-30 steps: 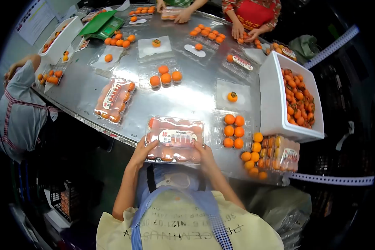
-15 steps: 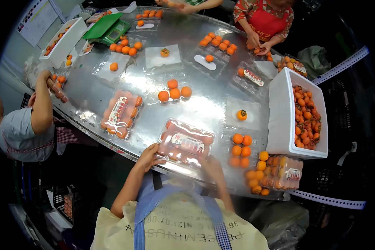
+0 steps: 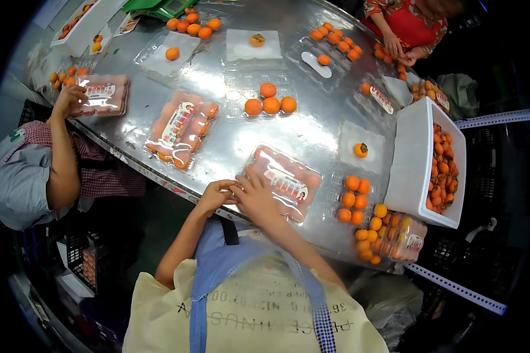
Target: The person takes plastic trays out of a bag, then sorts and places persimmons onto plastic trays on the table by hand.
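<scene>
My left hand (image 3: 215, 196) is at the table's near edge, its fingers curled together; whatever they may pinch is too small to make out. Right beside it, my right hand (image 3: 255, 195) has its fingers apart, thumb close to the left fingertips. Neither hand grips the closed clear pack of orange fruit (image 3: 286, 183), which lies tilted on the metal table just right of my right hand. A white label shows on its lid. Another closed, labelled pack (image 3: 181, 129) lies to the left.
An open tray with several fruits (image 3: 271, 106) lies ahead. At the right are a half-filled tray (image 3: 354, 200), a white foam box of fruit (image 3: 415, 162) and a fruit pile (image 3: 368, 242). A co-worker's hand (image 3: 70, 100) touches a pack at left; another person works at far right.
Both hands have come off the pack and drawn together at its left. The pack now lies on the table, turned slightly. The co-worker at left has laid a pack flat. The view has shifted.
</scene>
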Demonstrator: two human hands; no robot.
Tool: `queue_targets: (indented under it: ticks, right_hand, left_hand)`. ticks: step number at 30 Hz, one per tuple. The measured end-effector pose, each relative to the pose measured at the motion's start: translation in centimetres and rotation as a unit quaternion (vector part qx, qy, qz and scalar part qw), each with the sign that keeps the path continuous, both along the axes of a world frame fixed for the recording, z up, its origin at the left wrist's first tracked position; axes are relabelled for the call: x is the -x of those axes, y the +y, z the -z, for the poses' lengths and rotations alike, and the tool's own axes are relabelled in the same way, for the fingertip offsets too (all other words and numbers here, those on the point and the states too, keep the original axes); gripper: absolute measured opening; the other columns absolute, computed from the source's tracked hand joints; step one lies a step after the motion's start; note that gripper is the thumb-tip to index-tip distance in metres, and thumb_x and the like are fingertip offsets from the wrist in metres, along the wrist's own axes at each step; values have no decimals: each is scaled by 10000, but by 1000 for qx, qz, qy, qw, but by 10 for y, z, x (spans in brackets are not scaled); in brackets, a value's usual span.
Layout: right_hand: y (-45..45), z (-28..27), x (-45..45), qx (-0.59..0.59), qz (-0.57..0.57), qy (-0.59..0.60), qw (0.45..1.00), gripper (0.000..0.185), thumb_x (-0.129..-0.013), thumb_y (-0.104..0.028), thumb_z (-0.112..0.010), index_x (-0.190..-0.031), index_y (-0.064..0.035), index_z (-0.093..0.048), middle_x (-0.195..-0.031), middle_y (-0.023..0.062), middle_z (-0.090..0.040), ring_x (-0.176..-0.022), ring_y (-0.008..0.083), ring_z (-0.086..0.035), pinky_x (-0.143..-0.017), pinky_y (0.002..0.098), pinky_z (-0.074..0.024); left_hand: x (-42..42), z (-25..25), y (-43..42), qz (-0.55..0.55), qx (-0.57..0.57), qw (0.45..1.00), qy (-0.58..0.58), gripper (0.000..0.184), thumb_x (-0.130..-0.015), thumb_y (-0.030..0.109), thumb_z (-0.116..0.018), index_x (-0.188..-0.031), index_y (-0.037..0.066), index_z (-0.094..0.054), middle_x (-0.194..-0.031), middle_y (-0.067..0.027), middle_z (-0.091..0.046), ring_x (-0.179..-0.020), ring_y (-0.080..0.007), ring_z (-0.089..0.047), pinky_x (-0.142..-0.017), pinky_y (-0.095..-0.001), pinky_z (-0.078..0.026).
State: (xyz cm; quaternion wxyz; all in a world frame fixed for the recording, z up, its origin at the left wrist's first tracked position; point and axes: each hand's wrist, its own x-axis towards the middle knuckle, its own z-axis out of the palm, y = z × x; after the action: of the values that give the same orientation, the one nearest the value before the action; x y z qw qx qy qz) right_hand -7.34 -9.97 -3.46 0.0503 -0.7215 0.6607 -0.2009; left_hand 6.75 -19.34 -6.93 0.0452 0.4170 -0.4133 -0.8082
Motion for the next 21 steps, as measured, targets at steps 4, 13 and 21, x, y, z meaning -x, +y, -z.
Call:
queue_targets:
  ticks: [4, 13, 21]
  right_hand:
    - [-9, -2, 0, -10, -12, 14, 1000, 359, -628, -186, -718, -955, -106, -593, -1118, 61, -538, -1184, 305, -417, -945, 484, -332]
    - [-27, -21, 4, -105, -54, 70, 991, 191, -727, -138, -582, -886, -49, -638, -940, 82, -607, -1076, 313, -483, -942, 523, -305]
    - [-39, -22, 7, -130, -46, 84, 987, 260, -684, -135, -632, -925, -41, -603, -944, 101, -562, -1029, 318, -469, -940, 524, -308]
  left_hand:
    - [-5, 4, -2, -5, -8, 999, 37, 432, -765, -101, -561, -1192, -66, -509, -1016, -159, -621, -884, -219, -647, -760, -300, -562]
    - [-4, 15, -2, -43, -52, 995, 76, 421, -731, -126, -608, -1134, -21, -547, -986, -102, -637, -909, -177, -630, -819, -286, -523]
    - [6, 14, 2, -104, -8, 989, 107, 402, -737, -114, -611, -1109, 4, -517, -1005, -86, -618, -930, -151, -604, -832, -270, -495]
